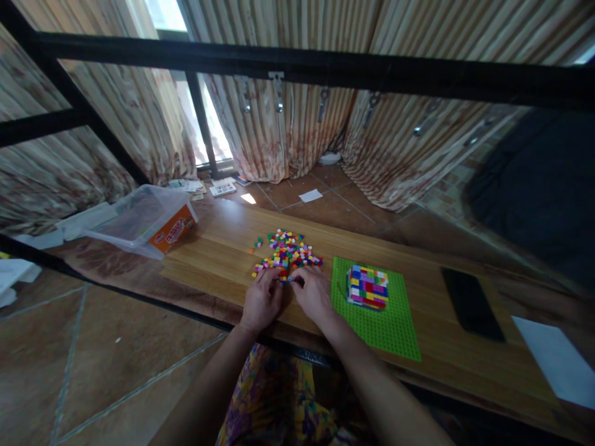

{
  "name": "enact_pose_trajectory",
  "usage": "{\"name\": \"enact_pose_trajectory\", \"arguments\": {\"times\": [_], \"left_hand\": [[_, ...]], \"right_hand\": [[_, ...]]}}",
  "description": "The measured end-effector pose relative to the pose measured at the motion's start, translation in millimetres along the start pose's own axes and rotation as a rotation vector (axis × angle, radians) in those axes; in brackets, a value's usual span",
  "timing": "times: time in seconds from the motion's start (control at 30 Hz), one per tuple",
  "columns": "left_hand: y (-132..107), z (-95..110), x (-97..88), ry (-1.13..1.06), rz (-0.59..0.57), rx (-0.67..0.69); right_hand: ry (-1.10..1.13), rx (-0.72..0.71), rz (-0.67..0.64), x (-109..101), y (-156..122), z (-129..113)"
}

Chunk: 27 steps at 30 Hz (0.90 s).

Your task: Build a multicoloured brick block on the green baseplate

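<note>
Nearest, a patterned garment (274, 396) covers the lap, cut off by the lower edge, as are both forearms. Two hands meet at the near side of one brick pile (290, 248). The left hand (263, 300) has its fingers curled in and narrow among the nearest bricks; the right hand (312, 292) pinches narrowly beside it, fingertips at a small bluish brick (291, 279). I cannot tell whether either hand grips a piece, since the fingers hide the contact, nor which way that brick points. The loose bricks are too many and too small to count.

Just right of the right hand lies one green baseplate (372, 337), its long axis seemingly running away from the person. On its far half sits one multicoloured brick block (367, 288), one wall facing the person; its back is hidden and neither direction is clearly longer. Further right are one dark flat slab (471, 303), its long axis slanting from far left to near right, and one white sheet (555, 359). At the left of the wooden table (214, 248) is one clear plastic box (139, 217) with an orange label.

Beyond, one pale sheet (310, 196) lies on the tiled floor before striped curtains (297, 136), partly hidden by a black bar (297, 59).
</note>
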State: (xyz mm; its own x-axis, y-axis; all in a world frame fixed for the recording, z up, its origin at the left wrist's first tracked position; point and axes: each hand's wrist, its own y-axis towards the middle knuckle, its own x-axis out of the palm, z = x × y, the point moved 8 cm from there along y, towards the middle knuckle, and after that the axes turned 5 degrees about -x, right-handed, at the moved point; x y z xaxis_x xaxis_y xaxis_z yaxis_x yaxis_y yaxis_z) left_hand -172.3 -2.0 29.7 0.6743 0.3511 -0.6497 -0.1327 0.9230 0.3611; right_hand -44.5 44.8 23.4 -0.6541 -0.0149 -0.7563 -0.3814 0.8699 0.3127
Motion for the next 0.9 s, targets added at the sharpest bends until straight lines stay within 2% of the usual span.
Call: {"name": "enact_pose_trajectory", "arguments": {"times": [0.17, 0.27, 0.4, 0.5, 0.6, 0.7, 0.8, 0.9], "left_hand": [[1.0, -1.3, 0.7, 0.006, -0.011, 0.004], [2.6, -1.1, 0.9, 0.001, -0.026, 0.009], [4.6, -2.1, 0.2, 0.012, -0.028, -0.007], [5.1, -3.1, -0.3, 0.024, -0.023, -0.02], [5.4, -4.0, -0.2, 0.027, -0.021, -0.026], [5.6, -5.2, 0.7, 0.033, -0.025, -0.037], [5.8, -6.6, 1.8, 0.034, -0.034, -0.057], [6.0, -7.1, 2.4, 0.044, -0.038, -0.06]], "right_hand": [[0.042, 0.029, 0.047, 1.2, 1.9, 0.0], [0.065, 0.029, 0.07, -6.2, 2.3, -6.8], [0.171, 0.031, 0.148, -33.6, -2.7, -15.3], [0.332, 0.074, 0.223, -60.0, -17.9, -11.1], [0.53, 0.208, 0.284, -81.8, -45.4, 10.5], [0.651, 0.397, 0.382, -103.1, -79.9, 47.1], [0.619, 0.543, 0.539, -130.4, -109.5, 89.1], [0.466, 0.582, 0.608, -154.6, -119.8, 121.5]]}}
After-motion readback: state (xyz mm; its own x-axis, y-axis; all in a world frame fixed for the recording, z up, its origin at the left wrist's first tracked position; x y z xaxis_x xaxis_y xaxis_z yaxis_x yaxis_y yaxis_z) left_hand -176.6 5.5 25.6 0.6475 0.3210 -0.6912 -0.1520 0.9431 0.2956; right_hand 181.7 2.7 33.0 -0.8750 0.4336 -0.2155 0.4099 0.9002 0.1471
